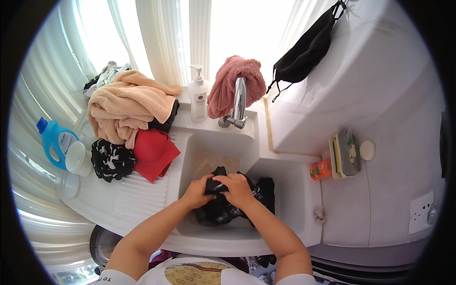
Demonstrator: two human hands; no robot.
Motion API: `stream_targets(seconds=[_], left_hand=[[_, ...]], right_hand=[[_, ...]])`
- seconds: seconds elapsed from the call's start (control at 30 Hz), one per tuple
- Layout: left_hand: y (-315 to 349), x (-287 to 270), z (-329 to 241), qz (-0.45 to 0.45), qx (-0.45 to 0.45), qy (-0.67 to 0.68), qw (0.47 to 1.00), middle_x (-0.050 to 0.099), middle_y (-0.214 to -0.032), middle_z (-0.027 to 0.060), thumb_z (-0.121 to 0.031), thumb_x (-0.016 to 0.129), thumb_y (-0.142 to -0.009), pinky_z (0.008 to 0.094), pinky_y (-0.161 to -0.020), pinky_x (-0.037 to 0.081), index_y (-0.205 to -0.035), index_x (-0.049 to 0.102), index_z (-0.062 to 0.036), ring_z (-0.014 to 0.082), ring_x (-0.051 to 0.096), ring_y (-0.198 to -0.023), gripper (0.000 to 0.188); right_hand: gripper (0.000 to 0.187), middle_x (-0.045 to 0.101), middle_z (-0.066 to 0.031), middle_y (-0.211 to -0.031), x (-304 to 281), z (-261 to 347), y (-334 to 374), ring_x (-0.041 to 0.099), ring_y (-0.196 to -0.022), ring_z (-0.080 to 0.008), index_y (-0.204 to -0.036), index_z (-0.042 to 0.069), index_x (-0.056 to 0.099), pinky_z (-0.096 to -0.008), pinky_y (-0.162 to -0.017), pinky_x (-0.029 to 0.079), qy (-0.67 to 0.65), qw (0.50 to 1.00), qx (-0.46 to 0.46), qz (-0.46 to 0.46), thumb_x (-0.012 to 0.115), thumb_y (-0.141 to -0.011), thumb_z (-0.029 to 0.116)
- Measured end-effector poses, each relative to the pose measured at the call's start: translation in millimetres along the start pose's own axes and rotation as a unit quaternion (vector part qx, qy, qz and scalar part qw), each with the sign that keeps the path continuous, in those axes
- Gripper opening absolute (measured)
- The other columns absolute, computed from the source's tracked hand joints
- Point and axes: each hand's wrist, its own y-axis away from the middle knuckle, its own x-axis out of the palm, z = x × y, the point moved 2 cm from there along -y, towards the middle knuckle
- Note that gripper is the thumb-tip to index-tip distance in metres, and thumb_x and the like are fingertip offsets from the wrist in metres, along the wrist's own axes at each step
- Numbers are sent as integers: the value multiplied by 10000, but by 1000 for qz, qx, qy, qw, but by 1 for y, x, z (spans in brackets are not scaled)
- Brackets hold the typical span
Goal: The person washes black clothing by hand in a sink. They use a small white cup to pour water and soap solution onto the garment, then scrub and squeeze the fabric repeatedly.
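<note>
Both my hands are in the white sink [289, 209], closed on a wet black garment [223, 209] with pale marks on it. My left hand [195, 191] grips a bunched fold from the left. Close beside it, my right hand [236, 188] pinches the same cloth from the right. The rest of the garment hangs down and lies bunched on the basin floor, spreading right. Cloudy water [209, 161] shows behind my hands. Above the basin's back edge stands a chrome faucet [240, 97], with a pink towel [228, 85] draped behind it.
On the ribbed washboard [142, 197] side lie a red bra-like garment [154, 154], a black patterned cloth [112, 159] and a peach towel [128, 104]. A blue detergent bottle [56, 142], white tub [78, 159] and pump bottle [198, 97] stand around. A black mask [304, 52] hangs right.
</note>
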Motion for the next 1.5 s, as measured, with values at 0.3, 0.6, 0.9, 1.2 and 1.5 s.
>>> stream_targets(seconds=[0.3,0.6,0.9,1.2,1.5], left_hand=[[-41,2,16,-125,-183,-157,962,325,-1452,319,-216,759,-776,494,-993,440,-1502,134,-57,489,427,-1265,971],[-82,62,60,131,-197,-314,920,19,-1614,160,-285,693,-817,529,-1130,260,-1552,135,-259,408,22,-1478,923],[-99,71,80,140,-182,-262,937,379,-1471,150,-250,722,-789,512,-1036,391,-1478,317,-201,360,341,-1377,801],[-36,41,29,137,-244,-225,933,661,-1094,187,-424,702,-835,441,-849,533,-1190,574,-38,370,646,-1026,540],[35,-8,-5,-126,-360,403,832,660,-1028,158,-408,605,-940,373,-791,525,-1141,592,11,247,647,-923,465]], right_hand=[[1009,83,-251,-1567,46,-42,-3,124,-1444,-442,-1536,217,201,-598,-1112,248,109,978,156,89,748,-751,537],[1029,30,-242,-1586,122,-81,-27,-9,-1475,-404,-1557,221,120,-617,-1143,40,135,962,165,173,603,-775,684],[1073,241,-250,-1530,107,-83,-54,193,-1427,-418,-1535,193,206,-511,-1154,182,146,949,163,226,692,-703,667],[962,647,-137,-1203,94,-95,-30,620,-1075,-320,-1323,106,537,-399,-970,463,103,946,238,194,768,-597,692],[534,716,-143,-892,-23,-45,-5,677,-889,-317,-1016,84,729,-403,-794,523,-74,961,255,83,835,-647,455]])
